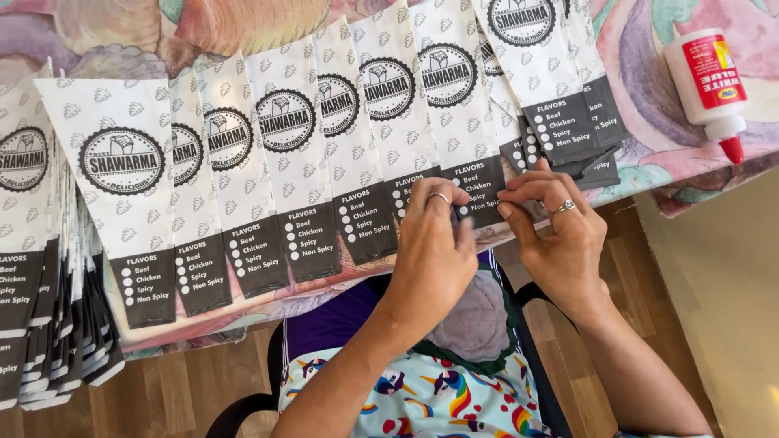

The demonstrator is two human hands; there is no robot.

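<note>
Already a long overlapped row of paper bags (268,170) lies leftward of the glue bottle (707,81), while the left hand (434,243) and right hand (560,231) each hold a pinching grip on the dark bottom flap (479,191) of one bag in that row.

The left-hand stack of paper bags (32,268) is cut off by the edge.

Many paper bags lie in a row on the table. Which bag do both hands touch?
The bag whose dark lower end lies under the fingertips of the left hand and right hand, sixth in the overlapping row. The others lie untouched.
</note>
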